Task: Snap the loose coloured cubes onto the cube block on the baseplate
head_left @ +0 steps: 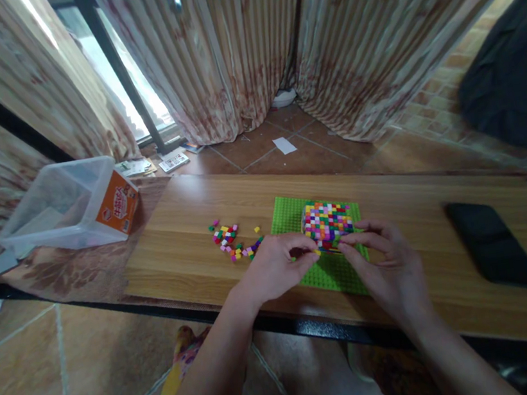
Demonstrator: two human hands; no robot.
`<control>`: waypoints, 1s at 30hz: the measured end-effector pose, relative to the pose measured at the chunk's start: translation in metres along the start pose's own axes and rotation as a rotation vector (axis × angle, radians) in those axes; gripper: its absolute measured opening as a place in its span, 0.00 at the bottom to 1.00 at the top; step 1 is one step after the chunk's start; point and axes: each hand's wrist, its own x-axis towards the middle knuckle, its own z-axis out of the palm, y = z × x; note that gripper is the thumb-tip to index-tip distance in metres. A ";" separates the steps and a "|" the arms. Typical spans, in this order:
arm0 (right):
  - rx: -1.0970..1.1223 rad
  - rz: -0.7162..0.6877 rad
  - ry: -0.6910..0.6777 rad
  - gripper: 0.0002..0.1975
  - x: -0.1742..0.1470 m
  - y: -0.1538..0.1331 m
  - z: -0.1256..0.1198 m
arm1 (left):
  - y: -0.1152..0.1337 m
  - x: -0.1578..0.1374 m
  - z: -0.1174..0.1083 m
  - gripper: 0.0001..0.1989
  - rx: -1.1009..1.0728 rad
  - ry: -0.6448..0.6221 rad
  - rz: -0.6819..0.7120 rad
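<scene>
A: Main obj., where?

B: Multicol. brick block (327, 218) on green baseplate (287, 210), toward far half, on wood table (176, 235). Small bricks, tightly packed, colours mixed. Near side partly hidden by fingers.

A: Hands?

B: Both at block's near side, close but apart. L hand (279, 263): yellow brick (317, 253) pinched betw. thumb + index; contact w/ block unclear. R hand (391, 265): fingertips at near R part of block; can't tell if gripping or just steadying.

A: Risks from here?

B: Prob. worst: popping bricks loose or shifting block, from hard L push w/ too little R backing. Also poss.: dropping yellow brick, v. small in pinch.

A: Further out?

B: Loose bricks (226, 235) L of baseplate, nearest ones right beside L hand; easily scattered by careless sideways swing. Dark slab (496, 244), poss. phone, well R. Clear bin (60, 240), far L. Curtains (208, 69) beyond.
</scene>
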 end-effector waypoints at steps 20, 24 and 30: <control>0.765 0.586 0.158 0.14 0.001 -0.004 0.028 | 0.002 0.000 0.001 0.05 0.009 0.058 0.038; 0.749 0.584 0.143 0.14 0.000 -0.002 0.027 | 0.001 0.000 0.004 0.05 0.042 0.064 0.039; 0.708 0.583 0.089 0.16 -0.002 0.003 0.020 | 0.001 0.001 0.008 0.07 0.078 0.090 0.044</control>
